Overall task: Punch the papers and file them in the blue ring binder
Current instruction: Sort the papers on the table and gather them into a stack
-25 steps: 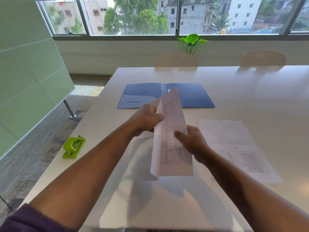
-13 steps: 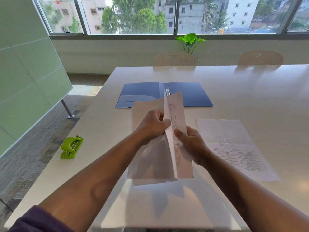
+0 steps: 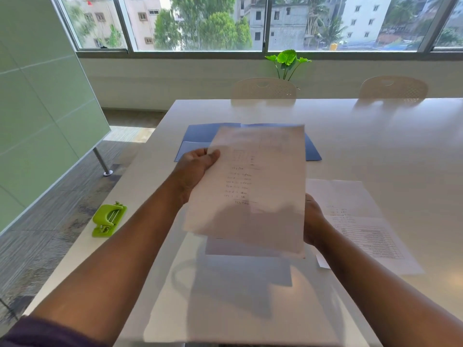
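White table (image 3: 375, 136) by the window carries the work. Half a second ago the sheet (image 3: 255, 186) was held edge-on, half folded; it now faces the camera flat, blurred, lifted above the table and covering the middle of the blue binder (image 3: 198, 136). The left hand (image 3: 196, 169) pinches the sheet's left edge, thumb on the front and fingers behind. The right hand (image 3: 312, 221) holds the lower right edge; its fingers are hidden behind the paper. Faint handwritten lines show through the sheet. The binder lies open beyond the sheet. More papers (image 3: 355, 221) lie flat right of the sheet. A green punch (image 3: 109, 219) sits left of the sheet, near the table edge.
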A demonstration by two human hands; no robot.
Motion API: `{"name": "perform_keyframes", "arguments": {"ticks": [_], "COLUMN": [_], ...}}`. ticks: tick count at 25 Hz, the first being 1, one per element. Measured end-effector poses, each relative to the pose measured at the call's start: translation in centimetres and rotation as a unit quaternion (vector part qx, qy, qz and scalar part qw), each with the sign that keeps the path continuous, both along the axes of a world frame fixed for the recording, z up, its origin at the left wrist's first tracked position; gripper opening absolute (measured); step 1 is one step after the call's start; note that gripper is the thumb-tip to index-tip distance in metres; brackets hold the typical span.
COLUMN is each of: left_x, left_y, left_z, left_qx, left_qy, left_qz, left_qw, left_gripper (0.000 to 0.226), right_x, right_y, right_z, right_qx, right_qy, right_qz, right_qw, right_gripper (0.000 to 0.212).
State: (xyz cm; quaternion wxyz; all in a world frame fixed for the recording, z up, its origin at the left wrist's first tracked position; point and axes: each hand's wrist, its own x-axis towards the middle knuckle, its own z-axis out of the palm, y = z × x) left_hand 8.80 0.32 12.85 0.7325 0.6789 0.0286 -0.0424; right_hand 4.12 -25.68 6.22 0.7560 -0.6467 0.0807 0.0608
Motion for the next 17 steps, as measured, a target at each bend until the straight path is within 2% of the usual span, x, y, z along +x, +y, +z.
{"name": "perform_keyframes", "arguments": {"ticks": [4,7,10,13,17], "left_x": [0.1,0.3,0.6,0.5,0.4], "left_y": [0.0,-0.3,-0.6,-0.9,-1.6], "left_z": [-3.9,-5.5,-6.1,-6.3,-6.4], "left_qx": [0.128,0.156,0.111,0.024,0.005], "left_qy": [0.024,0.035,0.076,0.122,0.134], "left_qz": [0.075,0.101,0.096,0.07,0.056], "left_qw": [0.989,0.982,0.986,0.99,0.989], "left_gripper": [0.009,0.011,0.026,0.024,0.02], "right_x": [0.3,0.5,0.3,0.6,0.7], "right_y": [0.0,0.1,0.7,0.7,0.6], "right_z": [0.2,0.0,0.3,0.0,-0.1], "right_qx": [0.038,0.072,0.059,0.025,0.01], "right_qy": [-0.011,0.0,0.003,0.018,0.02], "right_qz": [0.0,-0.01,-0.037,-0.05,-0.029], "right_qw": [0.999,0.997,0.998,0.998,0.999], "right_gripper": [0.011,0.018,0.029,0.041,0.06]}}
